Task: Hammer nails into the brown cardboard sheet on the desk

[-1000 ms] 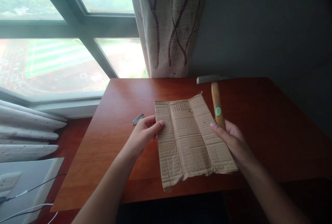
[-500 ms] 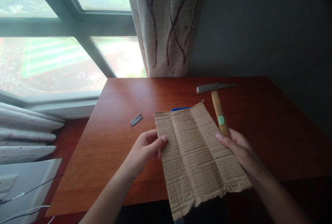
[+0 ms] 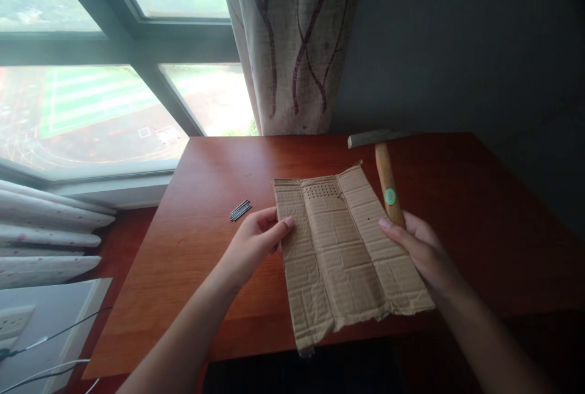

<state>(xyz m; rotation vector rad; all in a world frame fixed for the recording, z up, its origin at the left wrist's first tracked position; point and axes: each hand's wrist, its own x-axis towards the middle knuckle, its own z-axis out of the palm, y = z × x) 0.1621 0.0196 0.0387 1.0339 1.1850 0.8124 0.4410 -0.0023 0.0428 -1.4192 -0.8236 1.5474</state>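
A creased piece of corrugated cardboard [image 3: 347,248] is held up over the front of the table, with rows of small holes near its far edge. My left hand [image 3: 260,239] pinches its left side, thumb on top and fingers underneath. On the opposite side, my right hand [image 3: 420,248] grips the wooden handle of a hammer [image 3: 387,181], its thumb resting at the cardboard's right edge. The hammer's metal head points up and away, with a green sticker on the handle. To the left of the cardboard, a small bundle of nails [image 3: 240,210] lies on the table.
The reddish-brown wooden table [image 3: 192,266] reaches back to a dark wall [image 3: 457,47] and a patterned curtain [image 3: 301,41]. A window [image 3: 91,102] is at the left. Cables [image 3: 50,336] hang near a wall socket [image 3: 16,321] at lower left.
Both hands have raised the cardboard and hammer slightly away from me. The blue thing that showed behind the cardboard's far edge is now hidden. The nails have not moved.
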